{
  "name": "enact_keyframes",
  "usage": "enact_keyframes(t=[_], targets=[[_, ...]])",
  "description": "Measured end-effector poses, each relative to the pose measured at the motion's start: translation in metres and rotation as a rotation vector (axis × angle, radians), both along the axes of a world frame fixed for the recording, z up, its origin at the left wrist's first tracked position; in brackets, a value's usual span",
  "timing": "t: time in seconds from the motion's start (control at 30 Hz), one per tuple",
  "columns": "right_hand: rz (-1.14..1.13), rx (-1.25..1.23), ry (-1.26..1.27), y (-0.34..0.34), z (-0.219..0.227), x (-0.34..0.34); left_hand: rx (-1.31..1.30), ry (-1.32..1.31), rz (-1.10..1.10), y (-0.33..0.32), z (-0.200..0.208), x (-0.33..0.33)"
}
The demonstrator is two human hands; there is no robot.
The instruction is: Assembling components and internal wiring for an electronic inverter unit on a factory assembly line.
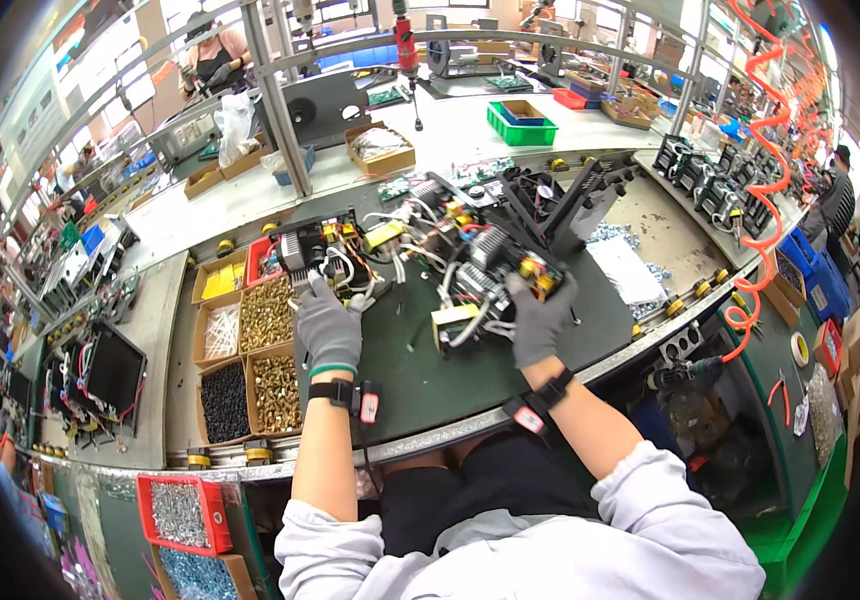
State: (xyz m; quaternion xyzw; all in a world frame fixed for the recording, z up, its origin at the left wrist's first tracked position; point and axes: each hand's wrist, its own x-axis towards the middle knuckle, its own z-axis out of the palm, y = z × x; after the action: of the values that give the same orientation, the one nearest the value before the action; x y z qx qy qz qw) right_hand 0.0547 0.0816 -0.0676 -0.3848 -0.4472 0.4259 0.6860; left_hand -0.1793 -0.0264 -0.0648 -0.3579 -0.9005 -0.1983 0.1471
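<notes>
My left hand [330, 326], in a grey glove, grips the near edge of a circuit board with a black finned heat sink [302, 250], its thumb stretched to the right. My right hand [542, 322], gloved alike, is closed on the right end of another circuit board with grey heat sinks [478, 280], a yellow transformer [453, 325] and white wires. Its fingertips are partly hidden behind the parts. Between and beyond my hands lies a heap of similar wired boards [420, 225] on the dark green mat [400, 385].
Left of the mat, cardboard bins hold brass parts [268, 312], black screws [225, 400] and white pieces [220, 332]. Black brackets [570, 205] stand behind my right hand. A plastic bag [628, 270] lies to the right. An orange coiled hose [772, 130] hangs there; a red screwdriver [405, 45] hangs ahead.
</notes>
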Motion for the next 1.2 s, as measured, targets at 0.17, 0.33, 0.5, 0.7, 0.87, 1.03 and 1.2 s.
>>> enact_keyframes(t=[0.17, 0.33, 0.5, 0.7, 0.87, 1.03, 1.2], targets=[[0.109, 0.027, -0.064, 0.046, -0.012, -0.002, 0.068, -0.074, -0.143, 0.001, 0.001, -0.006], [-0.086, 0.685, -0.599, 0.036, 0.081, 0.061, 0.356, -0.221, -0.388, -0.055, -0.013, -0.023], [-0.07, 0.528, -1.415, 0.136, 0.189, 0.117, 0.549, -0.467, -0.526, -0.083, 0.012, 0.022], [0.692, 0.153, -1.359, 0.171, 0.225, 0.109, 0.458, -0.476, -0.619, -0.107, 0.005, 0.058], [0.508, 0.369, -1.729, 0.16, 0.235, 0.096, 0.407, -0.443, -0.618, -0.137, 0.006, 0.076], [0.387, 0.479, -1.637, 0.181, 0.22, 0.094, 0.395, -0.455, -0.661, -0.166, 0.001, 0.08], [0.244, 0.944, -1.448, 0.116, 0.247, 0.058, 0.398, -0.471, -0.637, -0.182, 0.007, 0.079]])
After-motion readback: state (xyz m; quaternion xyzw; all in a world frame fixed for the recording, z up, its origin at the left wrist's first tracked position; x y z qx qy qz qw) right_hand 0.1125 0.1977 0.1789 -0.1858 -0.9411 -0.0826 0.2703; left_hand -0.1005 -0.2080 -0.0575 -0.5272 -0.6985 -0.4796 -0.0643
